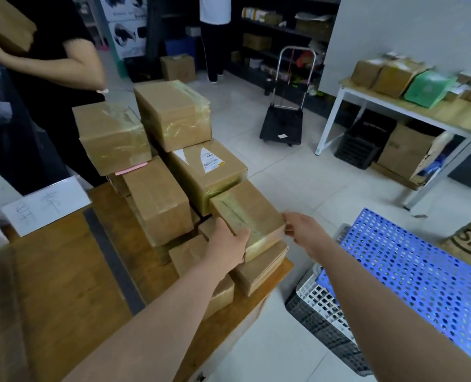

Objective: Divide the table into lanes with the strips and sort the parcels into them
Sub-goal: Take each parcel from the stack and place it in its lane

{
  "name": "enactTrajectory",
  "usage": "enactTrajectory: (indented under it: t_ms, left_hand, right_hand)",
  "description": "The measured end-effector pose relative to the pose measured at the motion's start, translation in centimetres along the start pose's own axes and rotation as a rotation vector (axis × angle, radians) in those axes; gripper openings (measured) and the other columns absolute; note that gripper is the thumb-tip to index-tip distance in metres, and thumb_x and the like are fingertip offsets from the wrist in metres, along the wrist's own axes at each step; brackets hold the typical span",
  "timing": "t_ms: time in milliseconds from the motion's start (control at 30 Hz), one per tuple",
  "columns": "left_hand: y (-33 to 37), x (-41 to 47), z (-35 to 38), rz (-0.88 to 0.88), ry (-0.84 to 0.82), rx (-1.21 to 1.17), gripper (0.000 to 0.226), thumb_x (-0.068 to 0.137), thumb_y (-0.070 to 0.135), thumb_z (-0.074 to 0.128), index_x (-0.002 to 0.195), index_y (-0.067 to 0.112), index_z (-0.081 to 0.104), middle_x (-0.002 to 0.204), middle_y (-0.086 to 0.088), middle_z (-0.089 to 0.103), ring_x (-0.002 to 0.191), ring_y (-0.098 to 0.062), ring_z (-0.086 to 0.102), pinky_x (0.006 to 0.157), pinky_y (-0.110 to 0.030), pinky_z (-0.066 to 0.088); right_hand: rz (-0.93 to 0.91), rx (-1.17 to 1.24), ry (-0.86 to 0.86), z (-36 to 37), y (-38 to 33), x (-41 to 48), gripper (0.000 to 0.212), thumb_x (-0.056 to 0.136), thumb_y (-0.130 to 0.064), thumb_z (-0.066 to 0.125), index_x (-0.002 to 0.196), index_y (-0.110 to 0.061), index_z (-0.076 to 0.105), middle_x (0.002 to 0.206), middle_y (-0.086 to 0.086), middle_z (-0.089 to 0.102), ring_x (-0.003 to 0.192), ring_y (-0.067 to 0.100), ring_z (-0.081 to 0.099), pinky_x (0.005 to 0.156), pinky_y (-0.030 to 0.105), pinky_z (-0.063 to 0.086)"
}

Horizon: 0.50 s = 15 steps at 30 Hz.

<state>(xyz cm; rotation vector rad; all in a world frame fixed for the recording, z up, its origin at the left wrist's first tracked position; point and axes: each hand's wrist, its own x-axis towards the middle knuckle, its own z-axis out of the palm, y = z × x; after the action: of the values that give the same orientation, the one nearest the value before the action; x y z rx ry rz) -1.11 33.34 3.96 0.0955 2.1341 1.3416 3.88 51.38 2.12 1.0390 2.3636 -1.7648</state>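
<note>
A pile of brown taped parcels stands on the right end of the wooden table point(63, 285). Both my hands grip one small parcel point(245, 213) at the near right top of the pile: my left hand point(227, 245) on its near left side, my right hand point(301, 230) on its right end. Under it lies another flat parcel point(259, 268). A labelled parcel point(204, 172) and two taller stacked parcels point(173, 114) point(113, 136) stand behind. A dark grey strip point(113, 260) runs across the table left of the pile. A white paper sign point(45, 205) lies at the strip's far end.
A person in black stands at the far left of the table, holding a box point(5, 23). A blue perforated board point(421, 279) rests on crates point(319, 307) at my right. A folding cart point(282, 125), a second table with parcels point(394, 75) and shelves stand across the floor.
</note>
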Motion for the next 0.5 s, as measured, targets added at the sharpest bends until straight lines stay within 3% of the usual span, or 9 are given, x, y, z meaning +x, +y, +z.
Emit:
enactTrajectory:
  t_ms: [67,200,333,433,500]
  left_hand:
    - [0.0,0.1,0.4,-0.045,0.022,-0.118,0.069,0.097,0.03,0.058,0.153,0.025,0.018,0.144,-0.01,0.045,0.094,-0.017,0.059,0.086,-0.042,0.06]
    - [-0.2,-0.3,0.7,-0.166,0.054,-0.315,0.083,0.092,0.045,0.062,0.156,0.029,0.012,0.15,-0.006,0.038,0.119,-0.029,0.055,0.081,-0.039,0.061]
    - [0.1,-0.7,1.4,-0.243,0.103,-0.35,0.128,0.061,0.077,0.07,0.157,0.033,-0.004,0.158,-0.004,0.026,0.137,-0.036,0.037,0.103,-0.051,0.048]
    - [0.5,-0.8,2.1,-0.25,0.144,-0.35,0.16,0.02,0.09,0.072,0.156,0.037,0.005,0.154,-0.003,0.034,0.136,-0.035,0.04,0.108,-0.055,0.04]
    - [0.4,-1.2,2.4,-0.236,0.161,-0.502,0.146,0.028,0.082,0.079,0.153,0.037,0.021,0.142,-0.002,0.05,0.125,-0.03,0.052,0.104,-0.051,0.045]
  right_hand:
    - [-0.006,0.062,-0.074,-0.3,-0.1,-0.2,0.031,0.101,-0.031,0.038,0.091,-0.03,0.067,0.098,0.003,0.063,0.096,0.017,0.056,0.08,0.027,0.042]
    - [-0.014,0.184,-0.221,-1.1,-0.4,0.3,0.021,0.098,-0.026,0.05,0.1,-0.023,0.071,0.095,-0.001,0.067,0.091,0.013,0.059,0.09,0.033,0.04]
    - [-0.075,0.231,-0.298,-1.5,-0.8,0.7,0.008,0.091,-0.013,0.064,0.095,-0.016,0.07,0.085,-0.004,0.07,0.08,0.008,0.063,0.082,0.024,0.047]
    - [-0.131,0.288,-0.307,-1.9,-1.1,0.8,0.012,0.086,-0.005,0.068,0.095,-0.013,0.068,0.091,0.002,0.067,0.079,0.01,0.065,0.079,0.023,0.052]
    - [-0.151,0.334,-0.325,-2.3,-1.3,0.8,0.012,0.088,-0.006,0.066,0.098,-0.012,0.066,0.094,0.004,0.068,0.082,0.012,0.066,0.085,0.026,0.053]
